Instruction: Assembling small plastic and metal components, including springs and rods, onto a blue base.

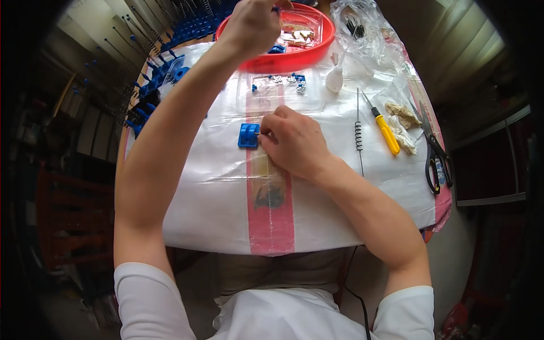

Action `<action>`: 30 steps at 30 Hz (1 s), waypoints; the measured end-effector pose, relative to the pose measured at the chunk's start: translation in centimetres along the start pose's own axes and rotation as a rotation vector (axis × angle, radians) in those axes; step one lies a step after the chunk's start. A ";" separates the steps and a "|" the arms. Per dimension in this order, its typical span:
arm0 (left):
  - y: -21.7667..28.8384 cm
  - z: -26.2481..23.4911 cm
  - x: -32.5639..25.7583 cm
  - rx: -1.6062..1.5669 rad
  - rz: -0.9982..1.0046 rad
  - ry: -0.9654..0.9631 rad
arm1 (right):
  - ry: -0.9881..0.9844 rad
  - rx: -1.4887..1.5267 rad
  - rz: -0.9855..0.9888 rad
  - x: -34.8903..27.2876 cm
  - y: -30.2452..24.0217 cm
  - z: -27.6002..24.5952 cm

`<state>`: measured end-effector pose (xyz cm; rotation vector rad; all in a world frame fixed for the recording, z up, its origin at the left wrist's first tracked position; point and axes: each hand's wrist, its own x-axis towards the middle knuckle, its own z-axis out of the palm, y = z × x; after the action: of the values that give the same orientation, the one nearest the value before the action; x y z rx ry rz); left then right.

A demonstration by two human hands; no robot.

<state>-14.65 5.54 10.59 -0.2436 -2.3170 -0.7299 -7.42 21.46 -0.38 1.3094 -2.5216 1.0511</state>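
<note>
On the covered table, a small blue plastic part point(249, 135) with raised curved ribs lies at the centre. My right hand point(294, 139) is closed at its right side. Thumb and index finger pinch a small brass-coloured pin point(258, 133) that reaches toward the part. My left hand point(255, 28) is raised over the rim of the red basin point(249, 62) at the far side. Its fingers look curled together, and a bit of dark blue shows by them; the picture's top edge cuts them off. Brass-coloured pieces point(300, 37) and a blue part point(276, 49) lie in the basin.
A clear tray point(280, 101) holds small white and blue pieces. Rightward lie a white bottle point(334, 80), a coiled wire point(358, 136), a yellow-handled screwdriver point(390, 136), crumpled tissue point(403, 116) and black scissors point(436, 161). Blue parts with upright spiral rods point(153, 85) crowd the left edge.
</note>
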 end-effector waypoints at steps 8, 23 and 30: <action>-0.6 -6.2 -15.0 -0.915 -0.808 -0.200 | -0.010 -0.004 -0.031 0.0 -0.3 -0.1; -3.4 -6.1 -17.0 -1.110 -0.943 -0.378 | -0.002 0.048 -0.193 0.3 -0.3 0.0; -3.1 -5.1 -16.3 -0.822 -0.682 -0.301 | -0.023 0.055 -0.177 0.2 0.0 -0.1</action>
<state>-0.68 0.53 1.53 0.1079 -2.2333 -2.1013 -7.57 21.37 -0.24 1.5342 -2.3554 1.0794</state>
